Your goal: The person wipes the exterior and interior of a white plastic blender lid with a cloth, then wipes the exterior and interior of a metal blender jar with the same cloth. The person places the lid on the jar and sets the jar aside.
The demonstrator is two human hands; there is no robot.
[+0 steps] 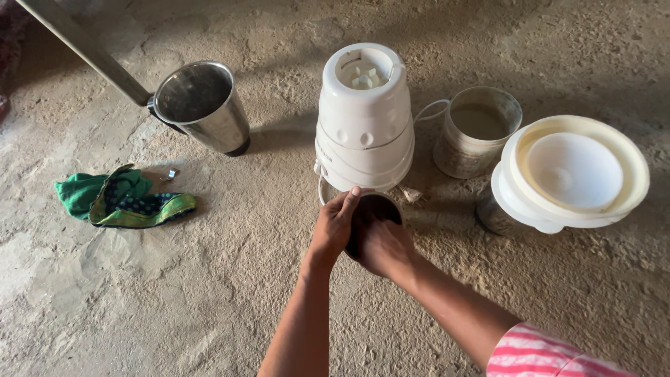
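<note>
**Head view: both hands closed around a small dark jar at the foot of the mixer base**

Left hand (335, 227) wrapped against the jar's left wall, fingers pointing toward 12 o'clock, fingertips up at the rim. Right hand (384, 246) cupped over the near and right side, reaching in from 4 o'clock along a forearm ending in a pink-striped sleeve (541, 355). Both clamped on the small dark jar (377, 209), standing upright on the earthen floor (209, 300), mouth facing up, long axis vertical. Equally near, both touching; jar squarely between the palms.

Just beyond at 12 o'clock, touching or nearly so: white mixer base (364, 119). Further out at 2 o'clock, a steel jar holding cloudy liquid (477, 132); at 3 o'clock, a cream lidded container (569, 174). Well apart at 10 o'clock, an empty, tilted steel jar (202, 108); at 9 o'clock, a crumpled green cloth (122, 199).

Hidden: jar's lower body and base behind the hands; contents lost in shadow; gap between jar and mixer base impossible to judge.
</note>
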